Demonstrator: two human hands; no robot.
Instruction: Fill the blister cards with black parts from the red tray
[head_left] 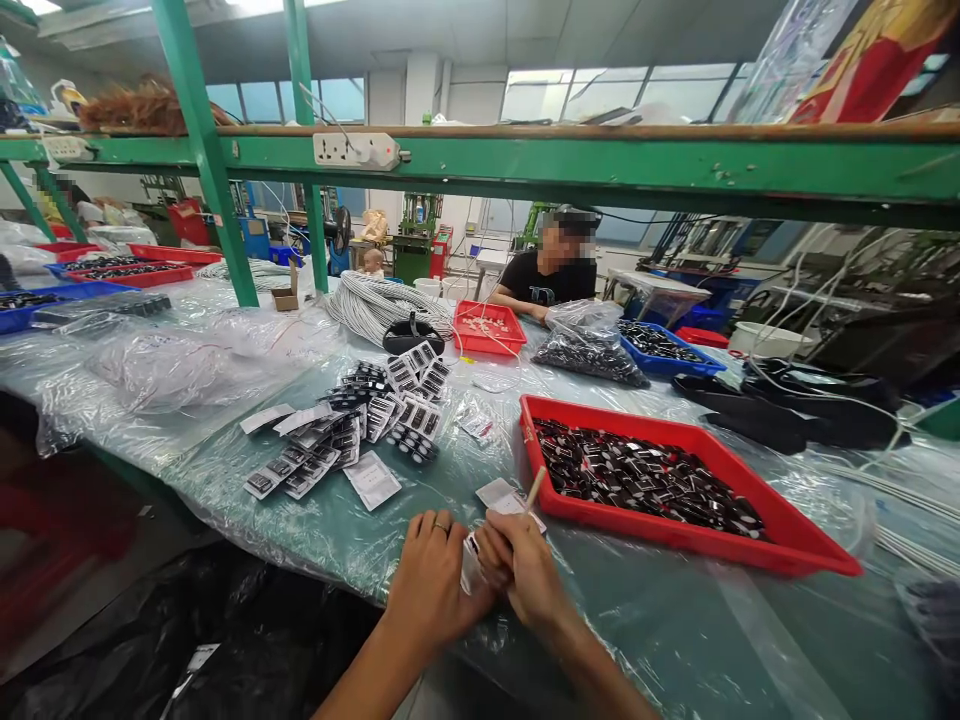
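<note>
At the front edge of the table, my left hand [435,580] is closed, its fingers curled over a small clear and white packet [470,572] between my hands. My right hand [521,560] grips a thin light-coloured stick [536,488], which points up and away from me. My hands meet over the packet, and they hide most of it. A flat white packet [502,496] lies just beyond my right hand. To the left is a pile of packets [341,440] with small black parts inside. A red tray [814,545] full of small black pieces stands on the right.
A smaller red tray [491,345], a bag of black parts [589,360] and coiled white cable [375,300] lie farther back. Opposite sits a person [551,260] in a black shirt. A green shelf beam [600,165] crosses above the plastic-covered table [675,630].
</note>
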